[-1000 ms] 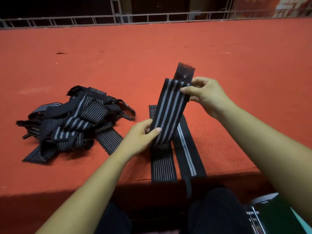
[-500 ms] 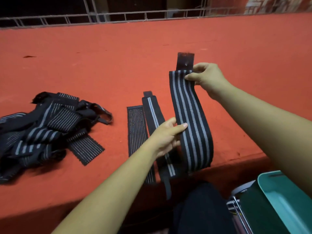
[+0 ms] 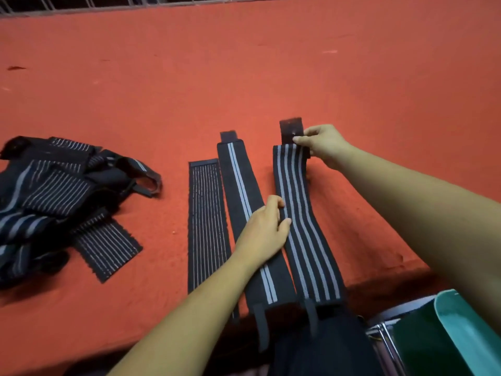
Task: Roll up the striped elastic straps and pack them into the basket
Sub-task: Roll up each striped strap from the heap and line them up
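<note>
— Since you're on the feed, where's the four-stripe strap [image 3: 301,213]?
— On the counter [image 3: 271,77]; my right hand [image 3: 322,143] pinches its 12 o'clock end, my left hand [image 3: 264,232] pinches its 9 o'clock edge.

We count three straps laid flat side by side on one table [image 3: 244,63] — one fine-striped strap [image 3: 207,226], one centre-striped strap [image 3: 240,183] and one four-stripe strap [image 3: 301,213]. We record one tangled heap [image 3: 54,191] of further straps; their number cannot be told. One teal basket [image 3: 461,335] is in view, partly cut off. Hands — two: one left hand [image 3: 263,234], one right hand [image 3: 322,145].
</note>
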`<state>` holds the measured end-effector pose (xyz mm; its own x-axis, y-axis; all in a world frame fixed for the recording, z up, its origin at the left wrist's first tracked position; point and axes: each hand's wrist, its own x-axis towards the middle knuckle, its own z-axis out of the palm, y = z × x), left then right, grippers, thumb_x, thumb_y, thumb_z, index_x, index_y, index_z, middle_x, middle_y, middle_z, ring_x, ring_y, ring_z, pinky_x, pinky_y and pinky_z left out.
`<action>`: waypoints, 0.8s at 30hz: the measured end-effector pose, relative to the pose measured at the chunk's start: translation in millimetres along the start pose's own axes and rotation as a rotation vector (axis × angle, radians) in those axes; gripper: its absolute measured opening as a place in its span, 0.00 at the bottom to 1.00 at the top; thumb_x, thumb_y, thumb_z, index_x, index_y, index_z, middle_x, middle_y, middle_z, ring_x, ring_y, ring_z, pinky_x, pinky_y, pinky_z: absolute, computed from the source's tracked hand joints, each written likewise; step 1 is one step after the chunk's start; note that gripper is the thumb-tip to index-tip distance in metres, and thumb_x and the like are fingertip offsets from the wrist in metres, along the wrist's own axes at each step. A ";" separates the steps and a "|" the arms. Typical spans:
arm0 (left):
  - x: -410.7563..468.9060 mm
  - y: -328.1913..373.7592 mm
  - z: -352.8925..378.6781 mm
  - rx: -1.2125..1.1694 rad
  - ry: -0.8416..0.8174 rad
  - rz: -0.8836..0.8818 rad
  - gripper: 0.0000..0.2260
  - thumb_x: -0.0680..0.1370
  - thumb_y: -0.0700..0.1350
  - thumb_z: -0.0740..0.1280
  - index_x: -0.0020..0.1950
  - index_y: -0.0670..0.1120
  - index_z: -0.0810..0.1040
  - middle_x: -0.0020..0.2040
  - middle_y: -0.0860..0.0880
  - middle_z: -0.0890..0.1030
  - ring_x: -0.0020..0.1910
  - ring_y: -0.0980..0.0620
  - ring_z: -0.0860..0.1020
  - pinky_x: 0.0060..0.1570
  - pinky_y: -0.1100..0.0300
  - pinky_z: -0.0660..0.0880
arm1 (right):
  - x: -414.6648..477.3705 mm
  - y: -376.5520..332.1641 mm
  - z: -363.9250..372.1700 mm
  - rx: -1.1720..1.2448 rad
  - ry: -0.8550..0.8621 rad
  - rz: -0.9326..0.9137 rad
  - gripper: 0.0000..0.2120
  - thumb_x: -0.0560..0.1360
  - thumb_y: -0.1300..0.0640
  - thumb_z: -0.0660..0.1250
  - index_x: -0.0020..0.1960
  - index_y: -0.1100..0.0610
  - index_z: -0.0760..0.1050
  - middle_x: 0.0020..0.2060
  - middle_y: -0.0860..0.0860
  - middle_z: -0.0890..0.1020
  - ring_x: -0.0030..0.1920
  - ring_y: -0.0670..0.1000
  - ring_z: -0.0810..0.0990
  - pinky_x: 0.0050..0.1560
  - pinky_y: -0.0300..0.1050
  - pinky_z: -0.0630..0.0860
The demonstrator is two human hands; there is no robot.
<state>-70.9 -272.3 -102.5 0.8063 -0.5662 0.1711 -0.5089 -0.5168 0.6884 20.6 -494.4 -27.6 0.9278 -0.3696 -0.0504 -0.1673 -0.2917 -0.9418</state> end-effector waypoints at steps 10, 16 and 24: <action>-0.6 -2.9 8.6 0.024 0.040 -0.005 0.11 0.81 0.50 0.62 0.62 0.52 0.68 0.43 0.55 0.68 0.50 0.51 0.73 0.50 0.55 0.73 | 88.4 2.3 43.0 0.090 0.097 0.084 0.11 0.78 0.65 0.68 0.39 0.58 0.71 0.36 0.57 0.78 0.27 0.50 0.79 0.27 0.39 0.77; -1.6 -3.2 9.5 0.011 0.063 -0.018 0.15 0.82 0.52 0.60 0.68 0.53 0.68 0.48 0.53 0.72 0.55 0.54 0.73 0.55 0.57 0.73 | 103.5 21.1 64.8 0.128 0.062 0.107 0.06 0.78 0.69 0.66 0.44 0.61 0.74 0.42 0.60 0.80 0.30 0.49 0.81 0.35 0.38 0.81; 1.1 -6.9 9.8 0.004 0.106 -0.003 0.12 0.82 0.51 0.64 0.64 0.51 0.74 0.42 0.56 0.73 0.51 0.58 0.70 0.53 0.63 0.70 | 43.3 27.6 61.5 -0.281 -0.084 -0.105 0.20 0.79 0.61 0.66 0.71 0.60 0.73 0.66 0.53 0.78 0.65 0.51 0.77 0.68 0.43 0.69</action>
<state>-69.5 -275.7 -114.0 0.8348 -0.4941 0.2428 -0.5078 -0.5210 0.6861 76.6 -464.2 -76.2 0.9672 -0.2541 0.0040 -0.1440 -0.5610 -0.8152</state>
